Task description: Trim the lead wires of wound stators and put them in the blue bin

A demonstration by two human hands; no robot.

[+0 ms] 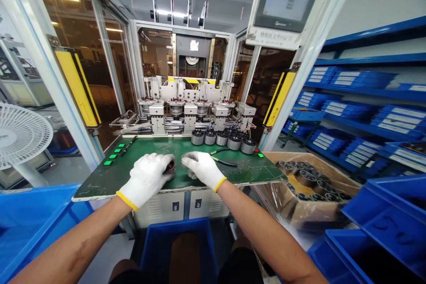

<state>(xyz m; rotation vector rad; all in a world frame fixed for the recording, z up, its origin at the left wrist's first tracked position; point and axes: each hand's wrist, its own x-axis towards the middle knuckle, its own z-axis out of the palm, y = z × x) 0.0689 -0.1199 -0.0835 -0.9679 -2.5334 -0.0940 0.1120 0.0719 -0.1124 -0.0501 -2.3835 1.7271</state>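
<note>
Both my hands wear white knit gloves with yellow cuffs and rest on the green worktop [109, 177]. My left hand [146, 177] is curled round a small dark round part [170, 166] with a reddish centre. My right hand [203, 169] sits just to its right, fingers bent and pinched toward the same part; what they hold is hidden. A row of several grey ring-shaped stators [222, 138] stands at the back edge of the worktop. A cutter with a yellow-green handle [223, 162] lies right of my right hand.
A winding machine [193, 106] with several stations stands behind the worktop. Green buttons [115, 153] line the left side. A cardboard box of stators [309, 179] sits at right, blue bins [382, 226] and shelves beyond. A fan [20, 135] stands left; a blue crate [179, 248] below.
</note>
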